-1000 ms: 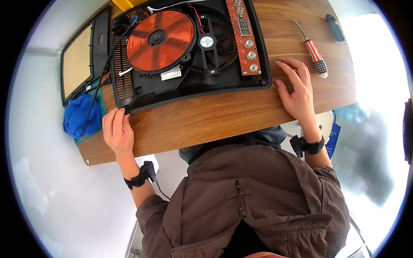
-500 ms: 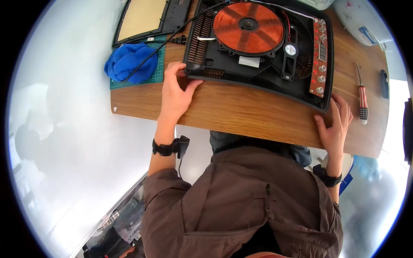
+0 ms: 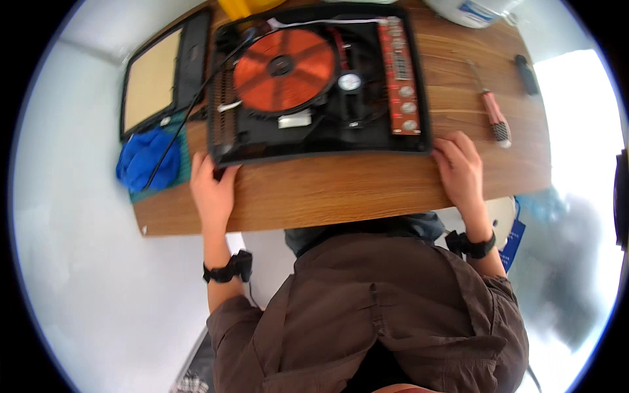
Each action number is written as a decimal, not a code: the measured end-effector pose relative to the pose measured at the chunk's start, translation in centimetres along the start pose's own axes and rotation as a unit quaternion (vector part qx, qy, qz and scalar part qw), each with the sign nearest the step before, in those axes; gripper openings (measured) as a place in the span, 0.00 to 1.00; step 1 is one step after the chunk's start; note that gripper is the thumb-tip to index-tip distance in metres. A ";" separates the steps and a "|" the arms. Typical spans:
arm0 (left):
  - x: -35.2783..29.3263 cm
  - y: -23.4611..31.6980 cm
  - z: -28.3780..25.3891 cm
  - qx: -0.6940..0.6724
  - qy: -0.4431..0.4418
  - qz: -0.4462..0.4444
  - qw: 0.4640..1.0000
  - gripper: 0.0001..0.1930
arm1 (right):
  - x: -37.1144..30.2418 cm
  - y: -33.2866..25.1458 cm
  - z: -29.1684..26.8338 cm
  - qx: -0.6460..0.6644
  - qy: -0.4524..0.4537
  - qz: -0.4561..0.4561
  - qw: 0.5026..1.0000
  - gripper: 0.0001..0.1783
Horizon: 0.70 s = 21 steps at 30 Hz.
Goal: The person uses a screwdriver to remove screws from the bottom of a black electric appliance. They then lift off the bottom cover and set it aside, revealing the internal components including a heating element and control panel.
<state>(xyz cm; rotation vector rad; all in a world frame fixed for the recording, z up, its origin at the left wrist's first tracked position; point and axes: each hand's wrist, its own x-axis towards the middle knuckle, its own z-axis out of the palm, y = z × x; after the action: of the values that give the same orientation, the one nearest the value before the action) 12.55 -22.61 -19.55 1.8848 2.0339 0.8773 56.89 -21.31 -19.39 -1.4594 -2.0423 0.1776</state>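
An opened induction cooker base (image 3: 262, 145) lies on the wooden table in front of me, its insides bare. In it sit a round copper coil (image 3: 283, 49) and, along the right side, a red-brown circuit board (image 3: 400, 85) with round buttons and a small display. My left hand (image 3: 213, 190) grips the near left corner of the black housing between thumb and fingers. At the near right corner, my right hand (image 3: 462, 169) has its fingers bent against the edge. Fingertips of both hands are partly hidden by the housing, and the picture is slightly blurred.
To the left lie a black cover panel (image 3: 154, 78) and a bunched blue cloth (image 3: 149, 160) on a green cutting mat (image 3: 139, 194). A black cable (image 3: 190, 118) crosses over the cloth. A screwdriver (image 3: 496, 118) lies right of the base, with a white container (image 3: 468, 12) behind.
The view has turned and shifted, so the cooker base now appears squarer to me and further left. My right hand's fingers have drawn in against the corner; the left keeps its corner.
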 end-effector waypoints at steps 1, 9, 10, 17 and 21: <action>0.0 -0.5 0.0 0.013 0.000 0.015 1.000 0.14 | 0.2 0.0 -0.1 -0.024 0.002 -0.025 0.999 0.09; 0.0 -1.4 0.1 0.093 0.008 0.070 0.993 0.10 | 1.9 1.2 -2.0 -0.053 -0.049 -0.022 0.997 0.11; -0.2 -1.8 -0.2 0.106 0.005 0.047 0.993 0.10 | 1.9 1.3 -2.2 -0.047 -0.056 -0.020 0.997 0.12; 0.2 -1.0 -2.8 0.029 0.152 -0.031 0.988 0.06 | 0.0 1.9 -1.7 0.010 -0.053 -0.047 0.997 0.12; 2.8 2.4 -4.0 -0.126 0.171 0.045 0.976 0.05 | -0.1 1.9 -2.3 0.003 -0.066 -0.023 0.998 0.14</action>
<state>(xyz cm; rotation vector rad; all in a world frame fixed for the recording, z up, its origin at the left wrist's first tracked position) 11.95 -20.96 -14.42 1.7944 1.9086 1.4955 59.74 -21.23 -18.40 -1.4285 -2.1767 0.2686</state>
